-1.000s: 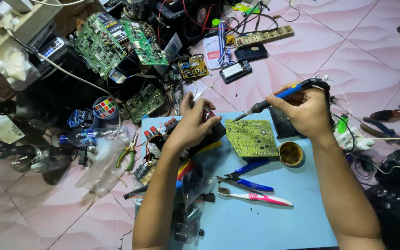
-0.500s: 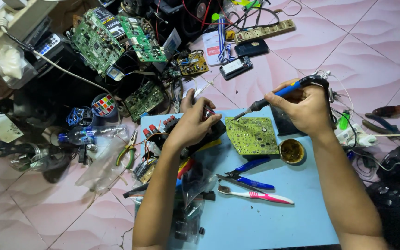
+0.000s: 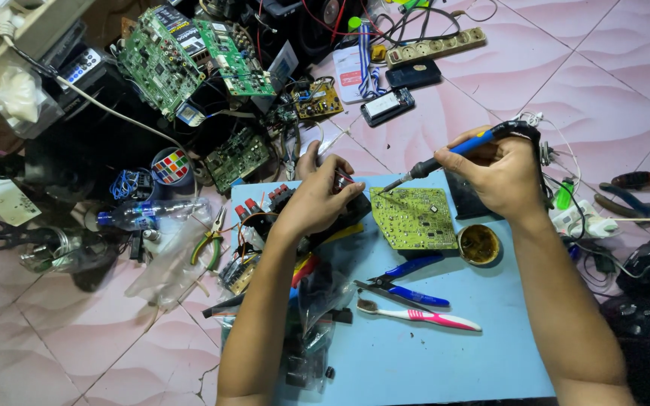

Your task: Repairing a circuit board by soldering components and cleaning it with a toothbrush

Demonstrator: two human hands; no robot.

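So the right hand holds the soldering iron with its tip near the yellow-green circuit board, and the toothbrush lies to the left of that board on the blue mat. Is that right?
Not quite. The head view shows the toothbrush lying below the yellow-green circuit board, nearer the person, beside the blue-handled pliers on the blue mat. The rest holds: the right hand holds the soldering iron, tip near the board.

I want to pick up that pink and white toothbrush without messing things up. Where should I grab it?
Grab the toothbrush by its pink handle, probably coming from the right end, above the bare blue mat. It lies flat, its bristle head close under the blue-handled pliers, so that end is crowded, while the handle end lies free.
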